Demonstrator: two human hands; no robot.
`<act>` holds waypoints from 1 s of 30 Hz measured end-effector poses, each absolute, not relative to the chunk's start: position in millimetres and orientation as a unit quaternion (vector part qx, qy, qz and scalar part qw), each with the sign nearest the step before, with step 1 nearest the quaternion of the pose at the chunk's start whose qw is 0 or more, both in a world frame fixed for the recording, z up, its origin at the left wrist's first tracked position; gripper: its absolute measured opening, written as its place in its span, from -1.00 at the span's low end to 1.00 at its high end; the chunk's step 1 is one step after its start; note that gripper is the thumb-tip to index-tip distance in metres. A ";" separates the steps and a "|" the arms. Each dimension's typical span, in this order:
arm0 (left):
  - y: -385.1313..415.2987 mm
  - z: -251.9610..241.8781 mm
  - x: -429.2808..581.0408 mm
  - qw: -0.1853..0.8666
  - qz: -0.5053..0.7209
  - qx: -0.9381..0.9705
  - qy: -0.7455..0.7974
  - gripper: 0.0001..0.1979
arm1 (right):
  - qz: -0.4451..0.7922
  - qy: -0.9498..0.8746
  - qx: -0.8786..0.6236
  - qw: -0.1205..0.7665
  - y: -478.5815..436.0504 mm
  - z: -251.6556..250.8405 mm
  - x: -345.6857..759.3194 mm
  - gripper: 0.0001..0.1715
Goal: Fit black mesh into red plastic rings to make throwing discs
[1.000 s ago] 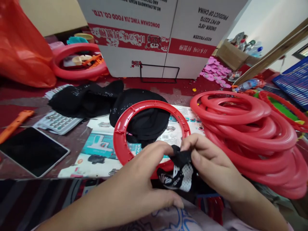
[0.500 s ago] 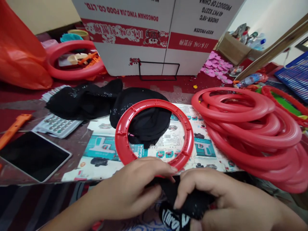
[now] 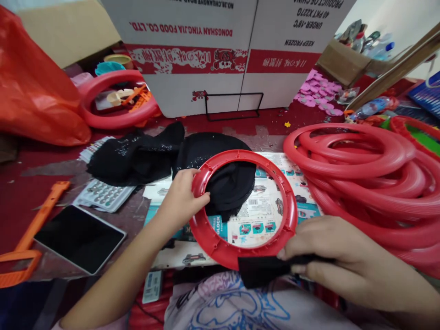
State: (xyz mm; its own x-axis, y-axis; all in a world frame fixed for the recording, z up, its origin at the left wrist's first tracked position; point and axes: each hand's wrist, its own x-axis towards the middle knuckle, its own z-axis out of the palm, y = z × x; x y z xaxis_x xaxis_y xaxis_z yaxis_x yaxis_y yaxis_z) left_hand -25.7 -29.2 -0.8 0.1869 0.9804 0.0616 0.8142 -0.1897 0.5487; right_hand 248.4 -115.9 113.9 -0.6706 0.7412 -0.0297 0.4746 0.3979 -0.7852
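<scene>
A red plastic ring (image 3: 290,201), its ribbed hollow side up, lies tilted over printed card (image 3: 254,206) in front of me. My left hand (image 3: 185,195) grips the ring's left side, thumb on the inner edge and fingers at the outer rim. Down by the ring's lower right rim, my right hand (image 3: 326,256) pinches a strip of black fabric (image 3: 257,270), which lies against the ring's near edge. Through and behind the ring shows a heap of black fabric (image 3: 230,183); a second black piece with shiny dots (image 3: 134,156) lies to its left.
At the right is a stack of red rings (image 3: 360,183). On the left lie a tablet (image 3: 80,238), an orange plastic handle (image 3: 37,229) and a calculator-like keypad (image 3: 103,195). A white carton (image 3: 223,82) stands behind, with a red bag (image 3: 37,91) at far left.
My left hand has moved from the black fabric near my lap up to the ring's left side. My right hand has drawn the fabric strip right and up against the ring's near edge.
</scene>
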 end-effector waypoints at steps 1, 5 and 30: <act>-34.2 -0.5 -21.8 0.191 0.227 0.738 0.606 -0.56 | 0.398 -0.820 -0.371 0.179 -114.4 114.2 249.5 -0.82; -53.4 -6.6 -7.6 0.171 0.261 0.749 0.585 -0.64 | 0.375 -0.821 -0.366 0.225 -112.4 116.8 251.7 -0.80; -76.7 87.2 45.8 0.480 0.241 0.622 0.569 -0.70 | 0.440 -0.722 -0.382 0.374 -81.8 83.8 276.7 -0.84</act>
State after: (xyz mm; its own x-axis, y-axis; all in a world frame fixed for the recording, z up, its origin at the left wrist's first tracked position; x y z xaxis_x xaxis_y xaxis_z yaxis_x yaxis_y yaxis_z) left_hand 45.8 -76.7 87.2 0.2356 0.9398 -0.2474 0.4768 0.1100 0.8721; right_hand 276.7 -81.8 83.8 -0.4293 0.8800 0.2033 0.2213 0.3207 -0.9209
